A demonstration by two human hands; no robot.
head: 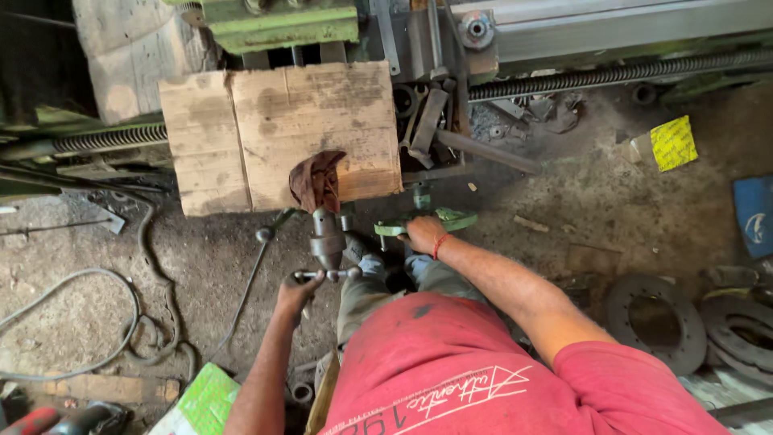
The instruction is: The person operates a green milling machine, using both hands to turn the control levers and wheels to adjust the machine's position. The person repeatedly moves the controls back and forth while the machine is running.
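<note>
I look down over my red shirt at a green lathe's front. My left hand (296, 292) grips a spoke of a steel handwheel (326, 272) with ball-ended arms, below a grey hub (328, 232). My right hand (422, 234) is closed on a green lever handle (435, 219) to the right of that hub. A dark red rag (316, 179) hangs over the edge of a worn wooden board (274, 133) just above the hub.
A long lead screw (612, 76) runs along the machine at upper right. Grey cables (121, 338) loop on the dirty floor at left. Metal rings (654, 322) lie at right, with a yellow paper (673, 143), a blue object (755, 216) and a green box (208, 399).
</note>
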